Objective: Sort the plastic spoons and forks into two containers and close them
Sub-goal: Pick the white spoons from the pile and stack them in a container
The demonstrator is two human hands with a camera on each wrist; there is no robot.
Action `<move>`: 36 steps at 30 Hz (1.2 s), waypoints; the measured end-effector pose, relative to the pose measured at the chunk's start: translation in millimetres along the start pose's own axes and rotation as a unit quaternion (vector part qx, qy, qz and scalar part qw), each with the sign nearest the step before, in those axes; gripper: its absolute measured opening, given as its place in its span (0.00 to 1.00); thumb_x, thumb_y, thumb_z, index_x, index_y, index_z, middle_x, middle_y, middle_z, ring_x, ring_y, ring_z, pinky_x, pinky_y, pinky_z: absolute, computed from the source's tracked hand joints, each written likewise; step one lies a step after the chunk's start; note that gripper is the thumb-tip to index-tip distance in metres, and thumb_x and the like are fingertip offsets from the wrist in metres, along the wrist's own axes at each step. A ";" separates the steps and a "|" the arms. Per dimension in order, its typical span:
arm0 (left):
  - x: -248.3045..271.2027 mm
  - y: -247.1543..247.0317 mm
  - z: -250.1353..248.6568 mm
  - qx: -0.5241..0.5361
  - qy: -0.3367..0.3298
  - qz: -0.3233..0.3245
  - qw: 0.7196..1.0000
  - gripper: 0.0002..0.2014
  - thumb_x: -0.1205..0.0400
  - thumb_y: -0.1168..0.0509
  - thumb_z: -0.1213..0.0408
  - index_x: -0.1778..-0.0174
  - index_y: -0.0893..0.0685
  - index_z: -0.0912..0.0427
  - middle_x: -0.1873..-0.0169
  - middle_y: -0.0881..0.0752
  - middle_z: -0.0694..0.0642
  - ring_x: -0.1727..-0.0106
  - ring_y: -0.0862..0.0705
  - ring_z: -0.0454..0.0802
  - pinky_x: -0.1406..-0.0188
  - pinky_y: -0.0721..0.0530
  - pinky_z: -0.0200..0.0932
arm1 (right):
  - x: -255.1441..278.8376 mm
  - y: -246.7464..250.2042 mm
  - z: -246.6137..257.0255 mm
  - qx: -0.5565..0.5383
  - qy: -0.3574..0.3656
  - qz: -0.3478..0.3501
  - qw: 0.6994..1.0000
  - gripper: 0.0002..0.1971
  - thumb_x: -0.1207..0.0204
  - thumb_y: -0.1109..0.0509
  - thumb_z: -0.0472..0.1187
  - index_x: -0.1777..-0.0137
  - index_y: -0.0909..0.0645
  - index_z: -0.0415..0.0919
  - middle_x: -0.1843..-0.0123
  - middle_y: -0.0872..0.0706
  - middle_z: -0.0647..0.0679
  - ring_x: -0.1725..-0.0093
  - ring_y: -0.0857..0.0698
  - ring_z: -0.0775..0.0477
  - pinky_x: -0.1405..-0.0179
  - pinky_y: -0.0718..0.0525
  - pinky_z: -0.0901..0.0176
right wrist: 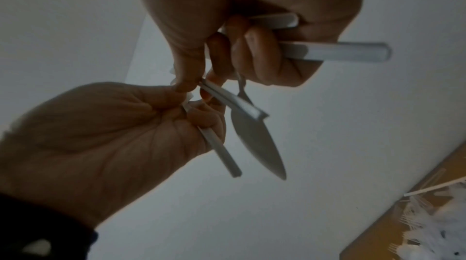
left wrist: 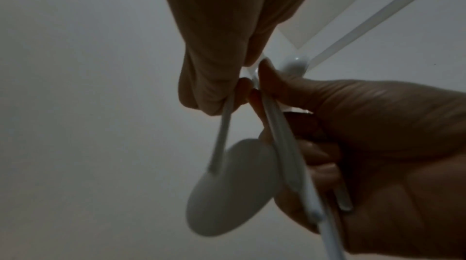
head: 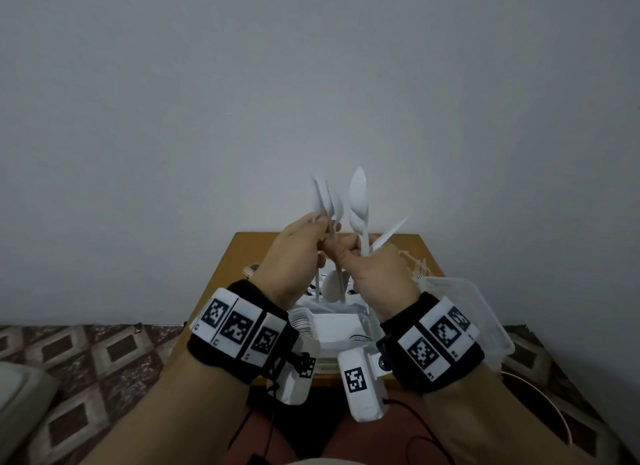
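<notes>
1. The wooden table (head: 408, 246) lies below both raised hands. An open clear container (head: 341, 329) sits on it directly beneath the wrists, with stacked white cutlery showing inside. A second clear container (head: 485, 312) stands under and outside the right wrist.

2. The left hand (head: 294, 256) and right hand (head: 377, 274) are lifted above the table, knuckles almost touching, so neither is clearly nearer the open container.

3. The left-hand spoons (head: 327, 201) are pinched between thumb and curled fingers at mid-handle. Their long axes run roughly upright, and most bowls point up past the fingertips. One bowl hangs below the fist instead, reversed.

4. The right-hand spoons (head: 358, 194) are gripped in a closed fist, long axis near upright and bowls above the fingers. One handle slants up and outward from that fist.

5. My guess is that the two bundles get merged next. That depends on every bowl pointing the same way from the fingers, so the reversed one wants flipping before they are lowered into the container below.
</notes>
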State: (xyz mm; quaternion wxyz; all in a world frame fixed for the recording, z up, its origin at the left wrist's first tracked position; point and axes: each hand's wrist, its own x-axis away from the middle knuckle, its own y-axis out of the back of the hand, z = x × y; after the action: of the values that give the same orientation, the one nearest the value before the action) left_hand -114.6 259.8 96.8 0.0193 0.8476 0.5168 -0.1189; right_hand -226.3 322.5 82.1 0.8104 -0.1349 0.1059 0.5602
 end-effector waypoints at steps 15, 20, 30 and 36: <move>12.0 -7.0 13.0 0.156 0.079 0.042 0.984 0.13 0.15 0.51 0.73 0.47 0.21 0.72 0.48 0.20 0.73 0.46 0.21 0.63 0.39 0.20 0.56 | 0.6 -2.4 -22.9 0.016 -0.033 0.004 0.999 0.09 0.29 0.21 0.34 0.55 0.14 0.26 0.61 0.11 0.32 0.61 0.12 0.43 0.59 0.12 0.51; 11.5 -0.8 16.5 0.150 0.108 0.032 0.982 0.12 0.17 0.49 0.70 0.49 0.20 0.67 0.41 0.21 0.74 0.36 0.23 0.68 0.24 0.32 0.67 | -1.4 0.8 -26.1 0.011 -0.035 0.040 0.999 0.07 0.28 0.23 0.32 0.66 0.15 0.36 0.70 0.12 0.49 0.67 0.12 0.54 0.66 0.15 0.64; 15.3 4.6 10.5 0.069 0.075 0.040 0.994 0.13 0.17 0.35 0.64 0.52 0.11 0.72 0.49 0.11 0.70 0.44 0.11 0.64 0.42 0.13 0.54 | -3.2 11.3 -23.6 0.006 -0.055 0.018 0.998 0.17 0.28 0.22 0.40 0.50 0.14 0.24 0.57 0.10 0.34 0.58 0.09 0.45 0.57 0.12 0.58; 12.5 15.7 9.5 0.096 0.121 0.090 0.984 0.16 0.30 0.28 0.59 0.57 0.10 0.71 0.55 0.09 0.66 0.54 0.09 0.55 0.61 0.11 0.39 | -1.4 16.9 -21.9 0.042 -0.064 0.067 0.995 0.17 0.29 0.21 0.39 0.44 0.13 0.29 0.50 0.10 0.31 0.47 0.10 0.35 0.42 0.13 0.40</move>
State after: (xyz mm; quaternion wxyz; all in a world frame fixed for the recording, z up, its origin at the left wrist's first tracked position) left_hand -96.9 261.9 83.3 -0.1138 0.8967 0.4231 -0.0626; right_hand -243.0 319.6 60.2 0.7812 -0.0571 0.0862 0.6156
